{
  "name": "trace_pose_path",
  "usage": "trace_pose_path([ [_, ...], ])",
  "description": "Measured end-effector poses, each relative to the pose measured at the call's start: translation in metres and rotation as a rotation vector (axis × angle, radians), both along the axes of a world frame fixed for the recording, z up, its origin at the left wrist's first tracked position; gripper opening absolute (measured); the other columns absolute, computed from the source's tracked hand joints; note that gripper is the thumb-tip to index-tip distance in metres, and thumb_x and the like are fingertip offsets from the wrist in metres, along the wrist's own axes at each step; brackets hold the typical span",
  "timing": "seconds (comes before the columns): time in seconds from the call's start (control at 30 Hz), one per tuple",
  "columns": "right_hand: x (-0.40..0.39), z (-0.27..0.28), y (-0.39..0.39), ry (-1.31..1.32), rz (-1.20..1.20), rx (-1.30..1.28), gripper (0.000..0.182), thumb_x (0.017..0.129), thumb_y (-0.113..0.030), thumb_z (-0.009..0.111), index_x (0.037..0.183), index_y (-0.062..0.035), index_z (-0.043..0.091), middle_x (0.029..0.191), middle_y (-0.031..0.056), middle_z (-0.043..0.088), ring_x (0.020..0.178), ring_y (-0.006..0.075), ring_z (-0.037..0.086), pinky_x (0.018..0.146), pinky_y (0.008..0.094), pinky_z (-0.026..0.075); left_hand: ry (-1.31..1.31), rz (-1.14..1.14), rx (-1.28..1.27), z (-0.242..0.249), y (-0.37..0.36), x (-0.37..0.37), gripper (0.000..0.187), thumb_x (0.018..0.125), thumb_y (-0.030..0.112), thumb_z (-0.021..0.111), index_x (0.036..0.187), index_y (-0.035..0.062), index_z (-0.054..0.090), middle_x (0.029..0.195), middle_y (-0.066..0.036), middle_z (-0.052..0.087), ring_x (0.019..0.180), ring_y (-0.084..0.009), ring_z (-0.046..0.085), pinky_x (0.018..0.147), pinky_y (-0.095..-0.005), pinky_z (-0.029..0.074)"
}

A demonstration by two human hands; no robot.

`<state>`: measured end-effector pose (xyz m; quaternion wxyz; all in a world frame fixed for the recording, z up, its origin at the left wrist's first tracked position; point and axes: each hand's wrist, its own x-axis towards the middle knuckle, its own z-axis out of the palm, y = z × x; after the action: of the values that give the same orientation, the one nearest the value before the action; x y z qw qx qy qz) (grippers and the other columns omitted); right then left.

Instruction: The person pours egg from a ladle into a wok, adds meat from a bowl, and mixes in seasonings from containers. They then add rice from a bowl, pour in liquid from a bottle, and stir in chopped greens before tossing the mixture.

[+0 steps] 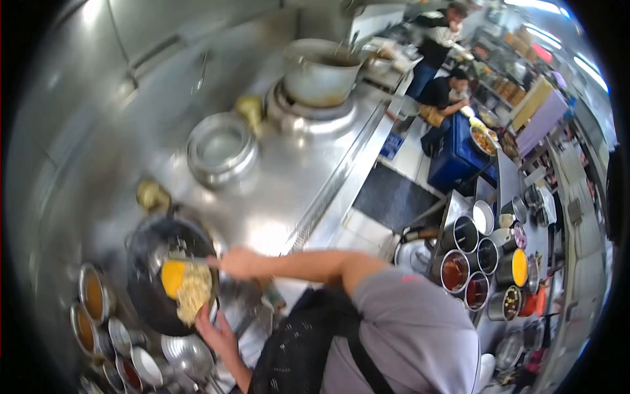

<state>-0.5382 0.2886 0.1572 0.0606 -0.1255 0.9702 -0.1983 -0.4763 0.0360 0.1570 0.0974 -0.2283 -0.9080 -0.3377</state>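
Observation:
A dark wok [146, 297] sits at the left of the steel cooktop. Inside it lie a yellow pool of beaten egg [172, 278] and a pale clump that looks like noodles [195, 292], stretching to the near rim. My right hand [237, 262] is closed around the handle of a metal ladle [190, 260], which reaches over the wok above the egg. At the wok's near rim is my left hand [220, 333]; its thumb and fingers are apart, fingertips right at the lower end of the noodles.
Beyond the wok stand stacked metal bowls [222, 150] and a large pot [321, 72] on a burner. Sauce containers [93, 299] and a perforated strainer [188, 358] sit nearby. Behind me, a shelf holds several pots of sauces [455, 270]. Two people [438, 92] are farther back.

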Motion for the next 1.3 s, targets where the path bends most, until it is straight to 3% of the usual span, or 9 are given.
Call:
trace_pose_path([
  [0.27,0.011,-0.022,-0.031,-0.054,-0.198,-0.112,0.038,0.094,-0.015,0.045,0.131,-0.011,0.052,0.102,0.0163,0.067,0.095,0.0349,0.067,0.083,0.0454,0.054,0.103,-0.586,0.465,0.138,0.124,-0.004,0.024,0.089,0.002,0.058,0.112,-0.0028,0.059,0.109,-0.015,0.059,0.093,-0.0222,0.06,0.083,-0.0335,0.048],
  [0.33,0.05,-0.009,-0.004,0.378,-0.055,-0.523,0.023,0.091,-0.02,0.057,0.102,-0.0023,0.067,0.101,0.0123,0.069,0.088,0.0323,0.064,0.087,0.0403,0.051,-0.39,-0.744,0.631,0.116,0.122,0.018,0.013,0.092,0.004,0.058,0.103,-0.0011,0.061,0.091,-0.01,0.063,0.075,-0.0129,0.06,0.067,-0.0264,0.049],
  [0.4,0.079,-0.002,0.021,0.287,-0.24,-0.473,0.022,0.088,-0.019,0.063,0.102,-0.0014,0.069,0.098,0.0114,0.069,0.089,0.0258,0.065,0.085,0.0385,0.052,-0.709,-0.75,0.612,0.078,0.113,0.045,0.007,0.095,0.007,0.058,0.098,0.0009,0.061,0.075,-0.004,0.062,0.064,-0.008,0.057,0.057,-0.0226,0.045],
  [0.5,0.231,0.069,0.079,0.021,-0.523,-1.255,0.029,0.092,-0.014,0.065,0.114,0.0031,0.062,0.098,0.0095,0.068,0.088,0.015,0.066,0.074,0.0286,0.055,-0.986,-0.738,0.478,-0.023,0.101,0.064,0.01,0.096,0.011,0.06,0.095,0.0015,0.059,0.07,-0.002,0.06,0.059,-0.0061,0.054,0.051,-0.0216,0.041],
  [0.73,0.417,0.11,0.037,0.265,-0.845,-1.425,0.02,0.091,-0.006,0.068,0.109,0.0018,0.065,0.092,0.0073,0.068,0.082,0.0147,0.067,0.075,0.0291,0.054,-0.95,-1.03,0.03,-0.096,0.103,0.128,0.019,0.098,0.019,0.053,0.104,0.0015,0.06,0.067,-0.006,0.06,0.059,-0.0142,0.058,0.055,-0.0301,0.045],
  [0.83,0.414,0.056,0.037,0.062,-1.064,-0.925,0.024,0.092,-0.013,0.063,0.113,-0.0007,0.065,0.088,0.0074,0.069,0.081,0.0167,0.067,0.075,0.0293,0.054,-0.686,-1.243,-0.219,-0.082,0.141,0.131,0.026,0.098,0.022,0.044,0.11,0.004,0.059,0.08,-0.016,0.065,0.07,-0.0333,0.066,0.068,-0.0445,0.052],
  [0.93,0.383,-0.042,0.054,0.179,-0.719,-0.242,0.038,0.082,-0.019,0.069,0.116,-0.0004,0.063,0.104,0.0174,0.066,0.096,0.0343,0.064,0.083,0.0405,0.052,-0.388,-1.3,-0.511,-0.088,0.18,0.125,0.033,0.098,0.024,0.042,0.118,0.0012,0.053,0.096,-0.025,0.065,0.091,-0.0443,0.062,0.08,-0.0515,0.049],
  [1.0,0.341,0.018,0.039,0.039,-0.787,-0.37,0.04,0.079,-0.016,0.066,0.117,-0.0025,0.062,0.109,0.0194,0.062,0.108,0.0378,0.058,0.09,0.0443,0.049,-0.391,-1.233,-0.689,-0.103,0.157,0.126,0.036,0.098,0.026,0.043,0.121,0.0003,0.051,0.102,-0.028,0.064,0.097,-0.0458,0.061,0.084,-0.052,0.048],
  [1.3,0.132,-0.006,-0.016,0.142,-0.379,-0.007,0.051,0.083,-0.015,0.06,0.133,-0.006,0.05,0.131,0.021,0.047,0.121,0.0371,0.05,0.096,0.0596,0.043,-0.809,-0.866,-0.109,-0.15,0.054,0.121,0.034,0.093,0.02,0.059,0.122,0.0016,0.058,0.106,-0.021,0.066,0.095,-0.0327,0.066,0.085,-0.0396,0.052],
])
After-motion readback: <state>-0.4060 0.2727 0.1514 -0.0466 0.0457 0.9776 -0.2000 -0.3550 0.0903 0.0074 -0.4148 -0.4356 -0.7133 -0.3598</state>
